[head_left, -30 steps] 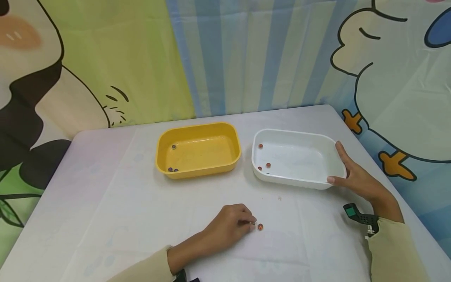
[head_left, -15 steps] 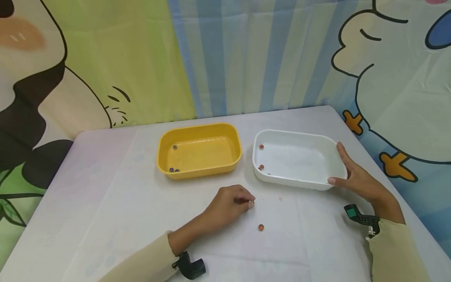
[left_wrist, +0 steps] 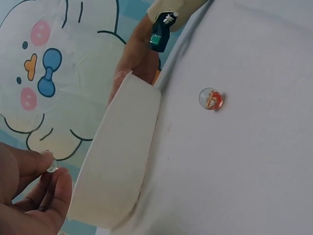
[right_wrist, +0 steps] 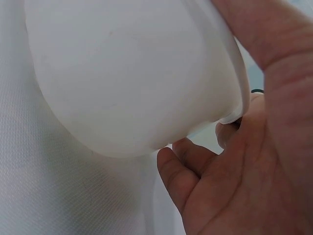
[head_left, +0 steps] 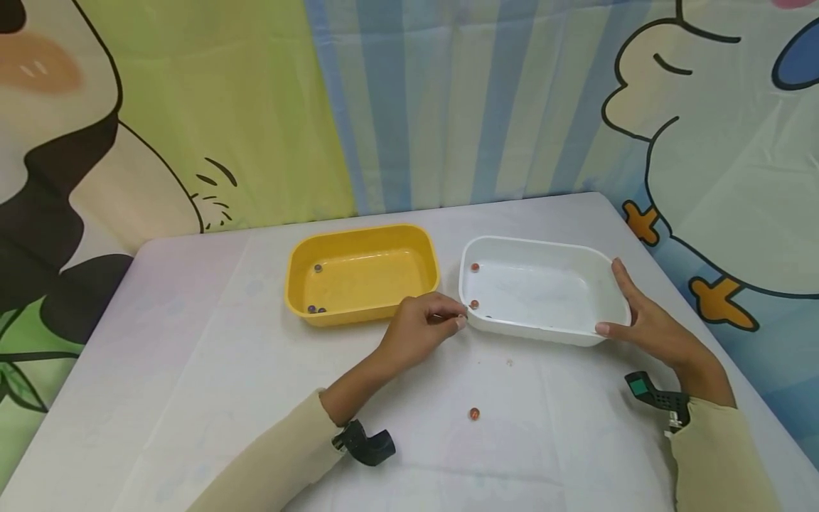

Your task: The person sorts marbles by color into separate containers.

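My left hand is at the near left corner of the white plastic basin, thumb and fingertip pinching a small clear glass marble. In the left wrist view that marble shows beside the basin's rim. My right hand grips the basin's right end, thumb on the near side and fingers around the far side. Its palm and curled fingers show close under the rim in the right wrist view. Inside the basin, orange marbles sit along the left side. Another orange-swirled marble lies on the tablecloth.
To the left of the white basin stands a yellow basin with a few dark marbles in it. A white cloth covers the table, and a cartoon-printed curtain hangs behind it.
My left hand has lifted away from the orange marble on the cloth and moved forward to the white basin's corner, carrying the clear marble. The right hand keeps its grip on the basin.
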The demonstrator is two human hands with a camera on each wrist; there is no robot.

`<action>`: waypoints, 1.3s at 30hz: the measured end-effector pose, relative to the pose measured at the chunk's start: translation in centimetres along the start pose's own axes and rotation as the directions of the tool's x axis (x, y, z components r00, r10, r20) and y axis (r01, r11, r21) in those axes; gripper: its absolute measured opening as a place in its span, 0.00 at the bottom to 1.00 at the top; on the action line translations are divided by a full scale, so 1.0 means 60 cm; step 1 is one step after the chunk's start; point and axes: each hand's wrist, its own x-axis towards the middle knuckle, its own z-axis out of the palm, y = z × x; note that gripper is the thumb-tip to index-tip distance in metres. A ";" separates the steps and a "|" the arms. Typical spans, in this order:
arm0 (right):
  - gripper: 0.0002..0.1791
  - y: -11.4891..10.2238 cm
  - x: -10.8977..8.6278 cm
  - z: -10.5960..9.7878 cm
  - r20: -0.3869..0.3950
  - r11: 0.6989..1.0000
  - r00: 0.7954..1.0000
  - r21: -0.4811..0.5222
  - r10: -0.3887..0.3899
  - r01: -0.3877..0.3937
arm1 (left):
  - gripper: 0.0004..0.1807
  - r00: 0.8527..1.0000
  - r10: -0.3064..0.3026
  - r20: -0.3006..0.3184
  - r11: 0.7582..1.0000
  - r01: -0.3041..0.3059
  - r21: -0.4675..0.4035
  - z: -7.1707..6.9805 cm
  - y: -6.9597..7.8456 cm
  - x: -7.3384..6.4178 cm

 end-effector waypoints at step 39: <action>0.64 0.001 0.003 -0.004 0.015 1.000 1.000 0.004 -0.002 0.002 | 0.08 0.991 -0.124 -0.049 0.989 0.127 0.070 0.009 0.002 0.105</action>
